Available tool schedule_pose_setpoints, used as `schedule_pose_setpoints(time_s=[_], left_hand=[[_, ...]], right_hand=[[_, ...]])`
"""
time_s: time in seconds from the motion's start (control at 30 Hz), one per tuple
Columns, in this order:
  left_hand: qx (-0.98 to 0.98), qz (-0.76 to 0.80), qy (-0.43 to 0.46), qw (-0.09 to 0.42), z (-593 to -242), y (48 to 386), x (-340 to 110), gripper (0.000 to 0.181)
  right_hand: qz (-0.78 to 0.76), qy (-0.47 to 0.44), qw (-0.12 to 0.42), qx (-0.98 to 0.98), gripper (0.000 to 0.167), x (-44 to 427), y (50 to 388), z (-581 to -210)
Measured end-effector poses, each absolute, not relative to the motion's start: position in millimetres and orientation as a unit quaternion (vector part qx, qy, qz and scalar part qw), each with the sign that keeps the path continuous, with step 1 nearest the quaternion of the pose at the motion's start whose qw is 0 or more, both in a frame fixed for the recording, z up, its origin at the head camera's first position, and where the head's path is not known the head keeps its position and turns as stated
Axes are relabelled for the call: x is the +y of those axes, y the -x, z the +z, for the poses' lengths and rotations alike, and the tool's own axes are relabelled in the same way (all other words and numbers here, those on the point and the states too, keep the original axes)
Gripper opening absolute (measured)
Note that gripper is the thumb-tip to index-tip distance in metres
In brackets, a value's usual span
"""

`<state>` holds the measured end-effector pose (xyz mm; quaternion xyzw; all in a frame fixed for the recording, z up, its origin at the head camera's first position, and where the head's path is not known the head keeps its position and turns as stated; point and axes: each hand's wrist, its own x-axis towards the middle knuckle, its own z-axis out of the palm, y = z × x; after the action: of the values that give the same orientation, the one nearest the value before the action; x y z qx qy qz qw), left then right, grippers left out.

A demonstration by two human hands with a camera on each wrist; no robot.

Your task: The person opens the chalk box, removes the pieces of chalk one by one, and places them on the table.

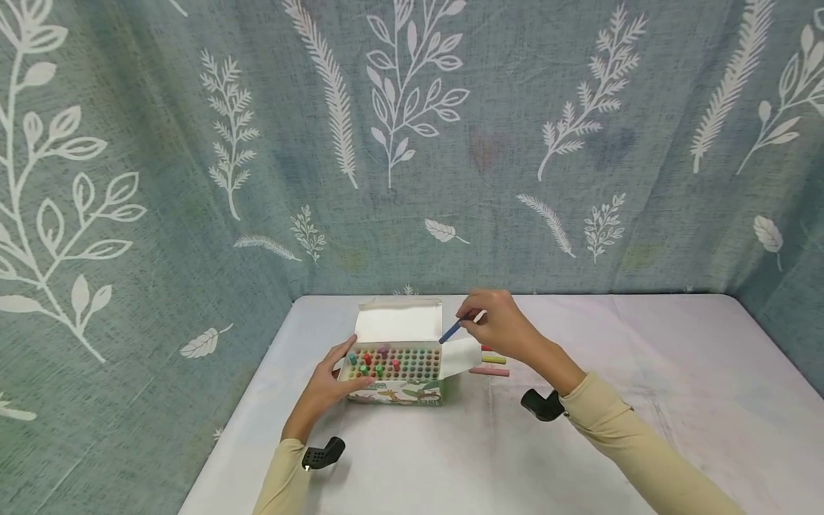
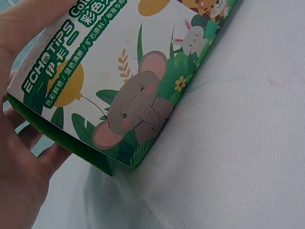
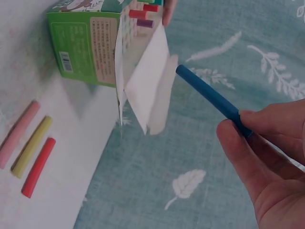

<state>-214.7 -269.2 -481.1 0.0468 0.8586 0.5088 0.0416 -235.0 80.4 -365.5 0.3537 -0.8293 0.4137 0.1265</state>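
A chalk box [image 1: 394, 393] with animal pictures stands on the table, lid up and right side flap folded out. Its holed insert [image 1: 415, 361] has several coloured chalks poking up, mostly toward the left. My left hand [image 1: 326, 380] grips the box's left end, thumb along the front edge and fingers toward the back; the left wrist view shows the printed front [image 2: 138, 86] up close. Between thumb and fingers, my right hand [image 1: 498, 325] pinches one end of a blue chalk [image 3: 209, 93]. The chalk slants down toward the box's back right corner, above the flap [image 1: 460, 357].
Right of the box lie a pink chalk [image 3: 19, 133], a yellow chalk [image 3: 32, 147] and a red chalk [image 3: 39, 168], side by side on the white tabletop [image 1: 618, 429]. Behind the table hangs a grey-green curtain [image 1: 502, 214] with white leaf prints.
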Motion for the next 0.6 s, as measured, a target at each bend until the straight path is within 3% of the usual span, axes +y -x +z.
schedule_pose_setpoints(time_s=[0.6], left_hand=[[0.861,0.505,-0.056,0.035,-489,217,-272,0.091]], right_hand=[[0.481,-0.296,0.148,-0.811,0.014,133,209,-388]])
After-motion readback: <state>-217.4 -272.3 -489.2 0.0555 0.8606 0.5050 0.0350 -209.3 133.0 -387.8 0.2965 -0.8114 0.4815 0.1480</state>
